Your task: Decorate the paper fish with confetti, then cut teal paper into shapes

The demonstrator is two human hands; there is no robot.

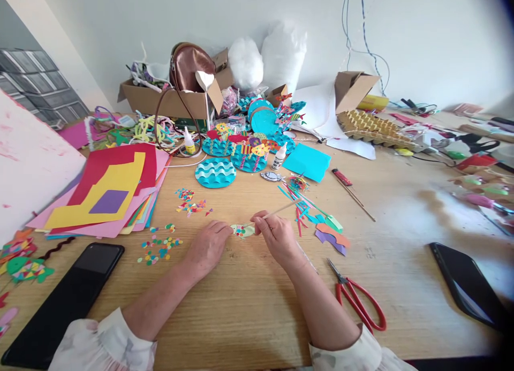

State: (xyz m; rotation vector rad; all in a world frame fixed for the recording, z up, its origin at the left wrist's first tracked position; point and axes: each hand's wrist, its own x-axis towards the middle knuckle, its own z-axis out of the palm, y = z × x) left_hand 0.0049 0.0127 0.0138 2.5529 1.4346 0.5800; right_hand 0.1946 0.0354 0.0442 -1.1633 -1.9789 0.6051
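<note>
A small pale-green paper fish (243, 230) with coloured dots on its body lies between my hands on the table. My left hand (209, 247) has its fingers pressed together at the fish's left end, holding it. Between the fingers of my right hand (277, 236) is a thin wooden stick (286, 206), which slants up to the right. The right fingertips are close to the fish's tail; whether they touch it I cannot tell. Loose paper dots (160, 247) are scattered left of my left hand, with small paper triangles (196, 207) farther back.
Red-handled scissors (357, 298) lie right of my right forearm. Paper strips (305, 207) and orange and purple scraps (333, 237) are behind them. Phones (66, 301) flank the work area. Coloured sheets (108, 194), glue bottles (278, 157) and blue wavy discs (216, 173) stand farther back.
</note>
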